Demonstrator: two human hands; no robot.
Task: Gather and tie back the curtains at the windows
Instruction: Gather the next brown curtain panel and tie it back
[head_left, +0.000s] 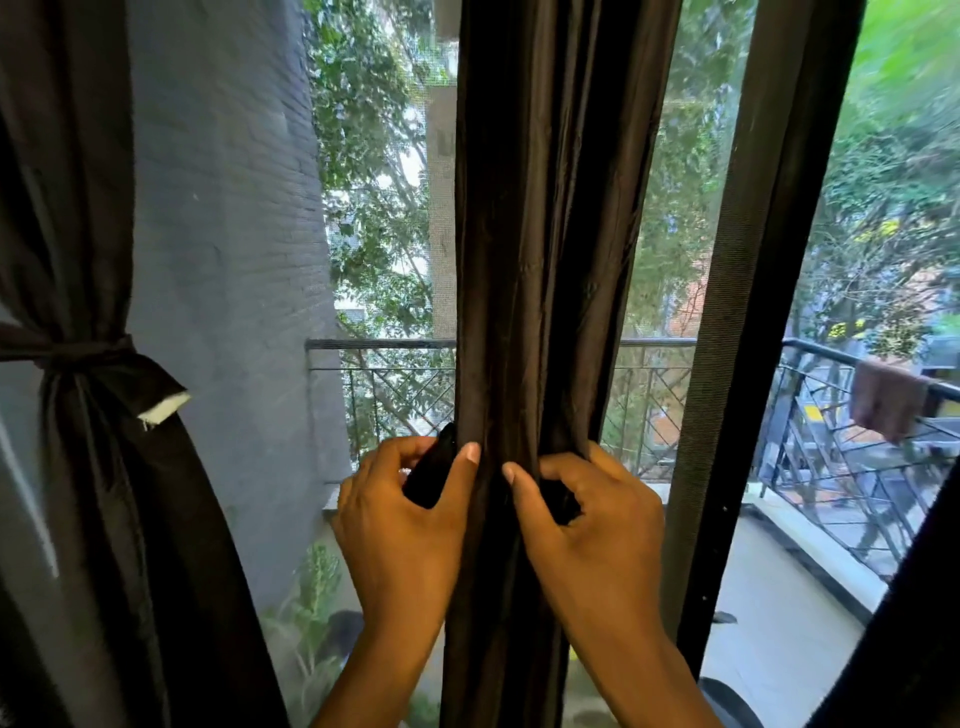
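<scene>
From the head view, the middle curtain (545, 260) hangs bunched into a narrow column in front of me, between the glass panes, and I have it by the waist. My left hand (402, 525) is curled round a dark strip of cloth — the tie band (431, 473), I judge — with the thumb pressed flat against the curtain's left edge. My right hand (587, 525) mirrors it on the other side: fingers curled and clamped on a dark fold or the band's other end, I cannot tell which, thumb tip resting on the gathered pleats. The two thumbs sit near each other, not touching.

Off to the left, the other curtain (88, 415) is already cinched with its own knotted band (78, 351), a pale tag end sticking out. Beyond the glass there is a balcony railing (379, 345) and trees.

So the gathering looks done here and the tying is in hand. Next I would need to bring both ends across the front, cross them and pull snug — keeping the pleats squeezed so the bundle does not spread while I knot.
</scene>
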